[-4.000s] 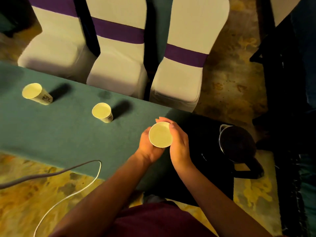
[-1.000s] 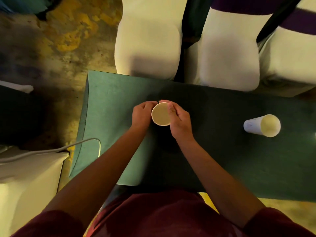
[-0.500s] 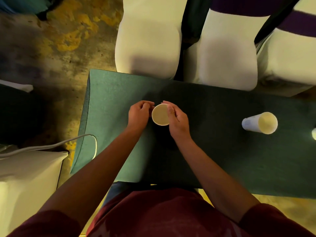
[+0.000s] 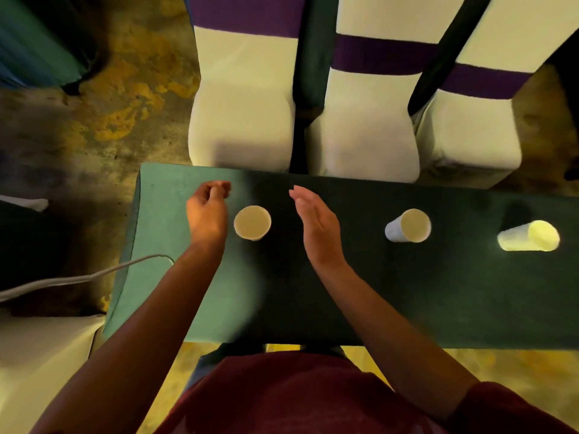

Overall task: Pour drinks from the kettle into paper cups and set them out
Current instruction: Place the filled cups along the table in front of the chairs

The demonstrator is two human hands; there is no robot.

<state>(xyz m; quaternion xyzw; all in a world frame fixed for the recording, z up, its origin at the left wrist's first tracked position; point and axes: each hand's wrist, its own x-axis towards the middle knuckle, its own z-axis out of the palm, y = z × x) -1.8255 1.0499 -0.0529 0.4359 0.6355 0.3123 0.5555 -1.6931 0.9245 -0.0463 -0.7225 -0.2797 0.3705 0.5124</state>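
At far left, a mottled brown and yellow floor (image 4: 103, 120), a dark green drape (image 4: 34, 42) in the far corner, a pale cord (image 4: 78, 278) trailing toward the near left. In the middle, a long table under green cloth (image 4: 407, 292), running off to the right, its left end lit, the rest in shade. Over the lit end, the left hand (image 4: 206, 214), fingers loosely curled, holding nothing, just beside a paper cup (image 4: 252, 222) standing upright on the cloth. Right of that cup, apart from it, the right hand (image 4: 316, 225), fingers straight and together, edge-on above the cloth. Further right, a second cup (image 4: 409, 226), then a third cup (image 4: 529, 236), brightly lit. Beyond the far edge, three white-covered chairs (image 4: 241, 120) with purple bands. No kettle in view.
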